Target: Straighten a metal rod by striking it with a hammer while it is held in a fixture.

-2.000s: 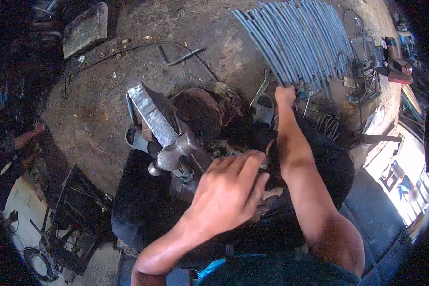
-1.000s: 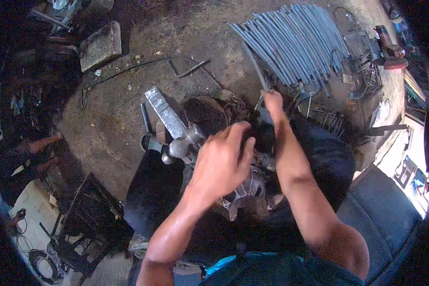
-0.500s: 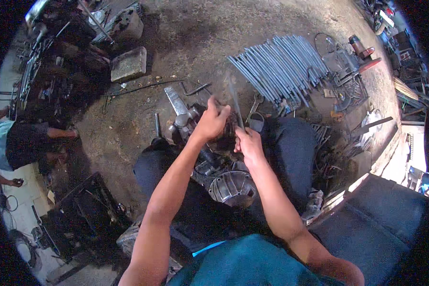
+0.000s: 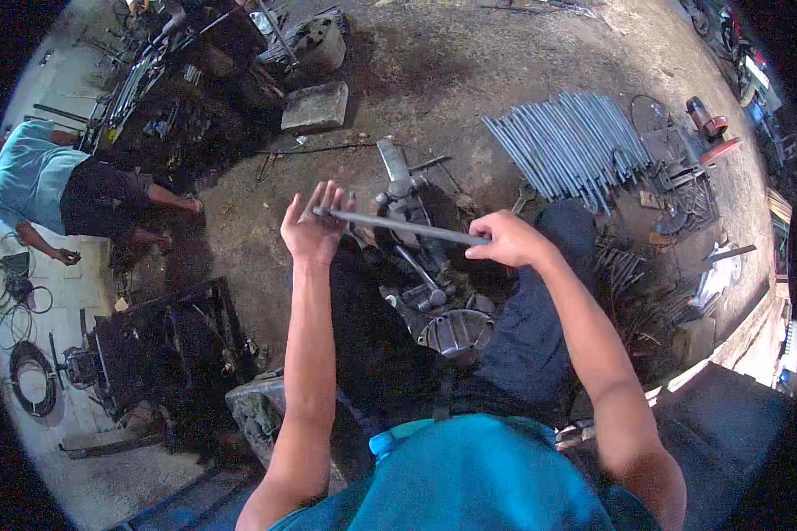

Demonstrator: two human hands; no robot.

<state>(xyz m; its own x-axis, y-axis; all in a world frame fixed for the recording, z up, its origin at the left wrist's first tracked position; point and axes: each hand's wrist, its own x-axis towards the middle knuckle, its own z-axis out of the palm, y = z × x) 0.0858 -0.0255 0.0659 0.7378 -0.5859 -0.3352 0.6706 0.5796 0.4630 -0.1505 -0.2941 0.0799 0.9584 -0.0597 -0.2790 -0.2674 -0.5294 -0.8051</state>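
A straight grey metal rod point(image 4: 407, 227) lies crosswise in front of me, tilted slightly down to the right. My right hand point(image 4: 514, 239) pinches its right end between thumb and fingers. The rod's left end reaches my left hand point(image 4: 313, 232), whose palm is turned up with the fingers stretched out and spread; whether it touches the palm I cannot tell. Below the rod, between my legs, stand a metal fixture with a flat plate point(image 4: 397, 170) on top and a round ribbed metal housing point(image 4: 456, 332). A short bar-like tool point(image 4: 421, 274) lies just above the housing.
Many grey rods point(image 4: 567, 146) lie side by side on the floor ahead right, near a cutting machine with a red disc point(image 4: 720, 150). A rectangular block point(image 4: 315, 107) sits ahead left. Another person point(image 4: 49, 181) bends at the far left. Coiled cable point(image 4: 33, 379) lies below them.
My hands have moved apart, the left one leftward and opening, the right one rightward. The rod has swung from steep to nearly level. The view has shifted, showing more of the other person.
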